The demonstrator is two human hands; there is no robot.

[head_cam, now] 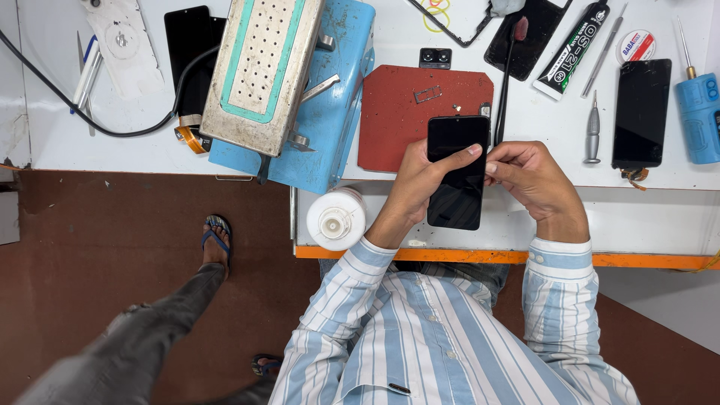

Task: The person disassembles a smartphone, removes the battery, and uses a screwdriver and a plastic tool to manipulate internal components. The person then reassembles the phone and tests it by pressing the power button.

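The person holds a black smartphone [457, 171] upright above the near edge of the white desk [645, 217], just in front of a dark red mat [397, 112]. The left hand [416, 187] cradles it from behind and from the left, its fingers [459, 156] curled across the upper glass, closed on the phone. The right hand [536, 180] comes in from the right with its fingertips pressed together at the phone's upper right edge, pinching there; whether they grip the edge itself or something small against it cannot be told. The phone looks like a thin, rigid slab with a glossy, smooth face, so it is probably light, slippery and apt to crack if flexed or dropped; the long side edges seem the safest place to take hold, away from the glass. Around it lie hard, small things: a slim metal screwdriver [592, 131], a black adhesive tube [574, 49], another dark screen panel [641, 112], a blue metal machine [330, 112] with a perforated steel plate, and a white plastic bottle [335, 220] at the desk's corner.
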